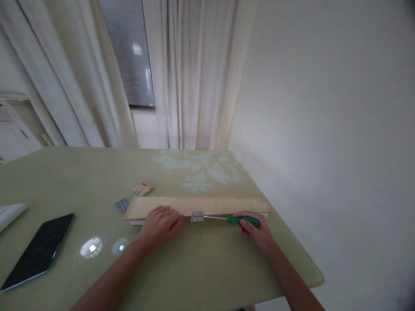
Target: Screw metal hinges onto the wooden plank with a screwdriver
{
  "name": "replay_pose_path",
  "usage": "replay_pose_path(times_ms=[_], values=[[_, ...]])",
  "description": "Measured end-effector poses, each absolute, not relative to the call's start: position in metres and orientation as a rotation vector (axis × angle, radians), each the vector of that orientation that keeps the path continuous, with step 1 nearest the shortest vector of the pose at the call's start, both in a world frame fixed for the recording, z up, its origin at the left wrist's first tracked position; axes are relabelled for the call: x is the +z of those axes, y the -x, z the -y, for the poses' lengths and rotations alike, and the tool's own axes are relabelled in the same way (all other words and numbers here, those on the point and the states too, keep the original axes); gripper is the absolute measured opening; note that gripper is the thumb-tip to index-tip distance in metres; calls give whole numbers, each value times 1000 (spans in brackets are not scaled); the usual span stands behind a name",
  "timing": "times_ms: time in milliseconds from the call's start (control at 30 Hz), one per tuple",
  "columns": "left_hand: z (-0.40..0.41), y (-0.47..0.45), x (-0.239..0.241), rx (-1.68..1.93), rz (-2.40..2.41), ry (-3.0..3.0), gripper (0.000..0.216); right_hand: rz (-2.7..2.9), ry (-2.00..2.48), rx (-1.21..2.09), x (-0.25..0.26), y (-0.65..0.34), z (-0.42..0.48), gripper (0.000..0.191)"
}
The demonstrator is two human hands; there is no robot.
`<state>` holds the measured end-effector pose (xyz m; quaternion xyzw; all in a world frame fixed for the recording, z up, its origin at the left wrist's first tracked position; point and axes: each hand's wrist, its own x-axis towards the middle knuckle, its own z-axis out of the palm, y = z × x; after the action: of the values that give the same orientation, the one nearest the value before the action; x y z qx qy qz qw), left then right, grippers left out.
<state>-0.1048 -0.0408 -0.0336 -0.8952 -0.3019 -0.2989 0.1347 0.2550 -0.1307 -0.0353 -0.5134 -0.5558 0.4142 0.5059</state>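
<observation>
A long pale wooden board (210, 203) lies across the table in front of me. A small metal hinge (197, 216) sits on its near edge, one leaf on the top and the other hanging below. My left hand (162, 223) grips the board's near edge just left of the hinge, fingers curled over the top. In my right hand (254, 224) is a screwdriver with a green handle (241, 220), held nearly level. The shaft points left, its tip touching or very close to the hinge's right side; I cannot tell which.
Beyond the board's left end lie a second grey hinge (122, 205), screws (135, 195) and small wooden pieces (143, 188). A dark tablet (39, 248) rests on the left of the green table (207, 276). A white object (12, 213) is at the left edge. The wall (324, 129) stands close on the right.
</observation>
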Motion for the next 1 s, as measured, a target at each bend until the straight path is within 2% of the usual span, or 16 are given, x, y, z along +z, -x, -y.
replay_pose_path(times_ms=[1000], values=[[46, 98, -38, -846, 948, 2455, 47, 1365, 1169, 1003, -29, -251, 132, 41]])
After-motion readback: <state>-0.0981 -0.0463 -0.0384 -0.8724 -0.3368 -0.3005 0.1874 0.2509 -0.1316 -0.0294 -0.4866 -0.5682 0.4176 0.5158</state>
